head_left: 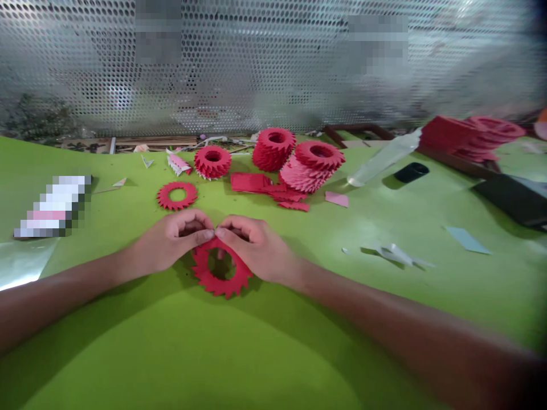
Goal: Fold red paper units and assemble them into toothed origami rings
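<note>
Checking in from the remote seat. My left grip [171, 242] and right grip [252, 246] are pinched together at the top of a toothed red paper ring [221, 280], which sits right below and between them. I can't tell whether its lower teeth touch the green worktop [273, 364]. It looks light and fairly stiff as a whole, but those folded paper teeth look easy to bend or pull loose, so I'd trust the solid band more than the points. The top of the rim, where the grips already are, seems like a decent place to hold.

Going left to right, a pixelated object [51, 206] and a clear plastic sheet [21, 262] sit well left of the left grip. Ahead of the grips are a flat red paper ring [176, 195], a short stack of red paper rings [212, 162], loose red paper strips [252, 182] and a pink-and-red stack [310, 168]. Further right, past the right grip, are a clear plastic tube [384, 158] and a black cylinder [411, 172]. A perforated metal sheet [273, 68] closes off the back.
</note>
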Available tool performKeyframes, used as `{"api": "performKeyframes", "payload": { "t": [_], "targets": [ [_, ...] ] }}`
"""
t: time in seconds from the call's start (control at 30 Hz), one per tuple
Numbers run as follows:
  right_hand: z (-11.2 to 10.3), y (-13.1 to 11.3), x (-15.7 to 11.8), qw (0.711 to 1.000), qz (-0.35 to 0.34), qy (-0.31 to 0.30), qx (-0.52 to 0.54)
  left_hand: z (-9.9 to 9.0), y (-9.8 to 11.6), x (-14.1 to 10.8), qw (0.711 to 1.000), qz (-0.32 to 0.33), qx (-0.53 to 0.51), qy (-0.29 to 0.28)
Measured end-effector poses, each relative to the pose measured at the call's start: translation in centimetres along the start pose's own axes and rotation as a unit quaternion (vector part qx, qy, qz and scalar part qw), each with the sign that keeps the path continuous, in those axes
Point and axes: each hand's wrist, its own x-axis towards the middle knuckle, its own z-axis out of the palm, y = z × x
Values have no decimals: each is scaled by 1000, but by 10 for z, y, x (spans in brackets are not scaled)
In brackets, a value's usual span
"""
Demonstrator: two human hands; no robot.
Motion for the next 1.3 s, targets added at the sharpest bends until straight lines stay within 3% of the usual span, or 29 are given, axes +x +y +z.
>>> {"api": "performKeyframes", "payload": {
  "t": [0.27, 1.3],
  "targets": [
    [2, -3, -1, 1000, 5, -5, -9, 3, 2, -1, 1000, -9, 4, -25],
    [4, -2, -4, 1000, 5, 20, 14, -1, 5, -2, 999, -21, 31, -11]
  ]
}}
